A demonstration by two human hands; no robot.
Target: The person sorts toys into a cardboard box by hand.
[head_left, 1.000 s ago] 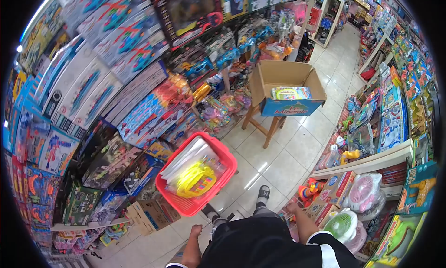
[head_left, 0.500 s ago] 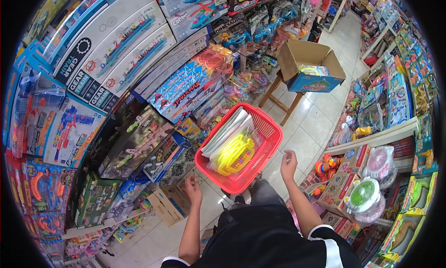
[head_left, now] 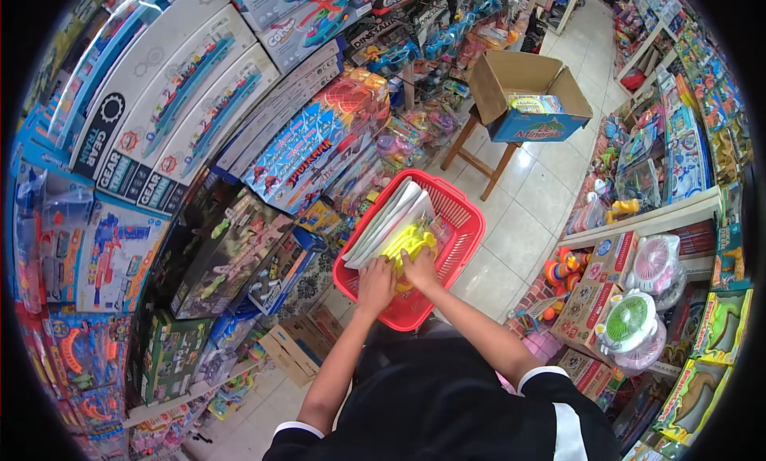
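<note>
A red plastic basket sits in front of my body. Inside it, several yellow plastic toys in clear wrap lie beside flat white packages that lean on the left side. My left hand reaches over the near rim, its fingers curled onto the near left part of the yellow toys. Close to its right, my right hand has its fingers bent over the same toys. Both hands hide part of the toys, and the fingertips are hard to make out.
An open cardboard box with packages inside stands on a wooden stool ahead. Boxed toys, including a Spider-Man box, fill the left shelves. Small fans and cartons line the right. A carton sits low at left.
Both hands have come in from either side of the basket and now rest on the yellow toys inside it. The view has shifted slightly.
</note>
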